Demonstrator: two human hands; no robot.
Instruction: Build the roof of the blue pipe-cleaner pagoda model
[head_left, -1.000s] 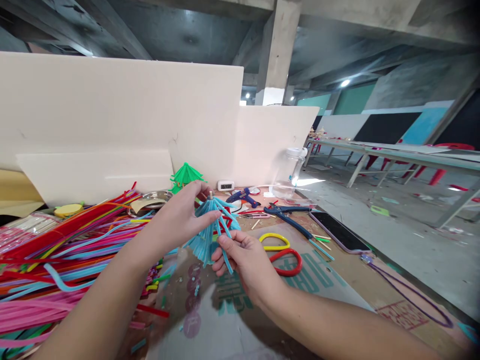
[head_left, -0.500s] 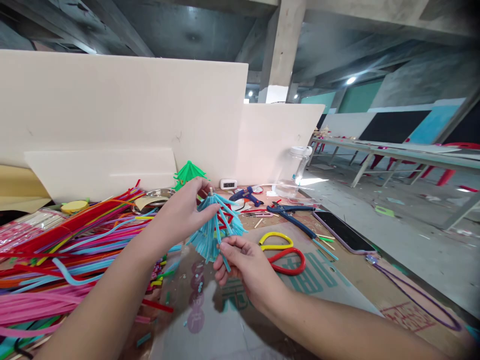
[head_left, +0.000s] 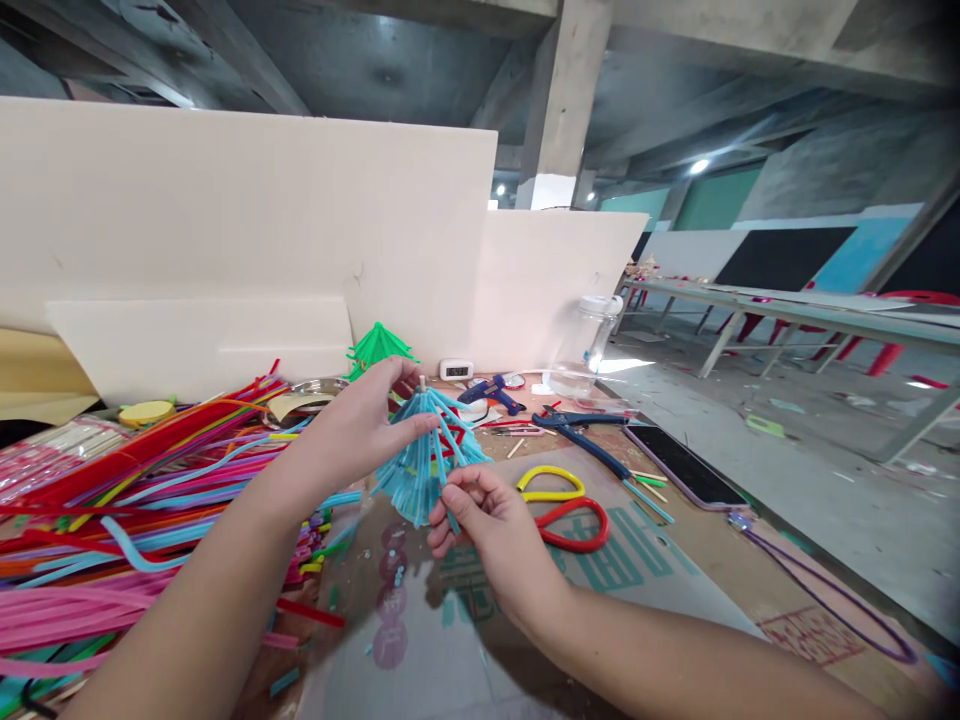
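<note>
A small light-blue umbrella [head_left: 409, 470] made of pipe cleaners hangs over the cardboard sheet, its stick tip pointing up. My left hand [head_left: 394, 405] is closed round its top, the thumb lying across the near ribs. Low on the near side, my right hand [head_left: 476, 510] pinches one blue rib between thumb and fingers. Red pipe cleaner shows through a gap between the ribs. Just right of my right hand lie scissors with one yellow and one red handle [head_left: 574, 525]; their blades are hidden.
Many coloured pipe cleaners [head_left: 150, 520] cover the left. Behind stand a green umbrella [head_left: 379, 345], a small clock [head_left: 456, 370] and a clear jug [head_left: 585, 345]. A glue gun [head_left: 493, 394], blue-handled pliers [head_left: 592, 445] and a phone [head_left: 682, 465] lie to the right, near the table's edge.
My right hand has shifted very slightly up, still pinching the rib. My left hand keeps its hold on the umbrella's top. The view has moved a little.
</note>
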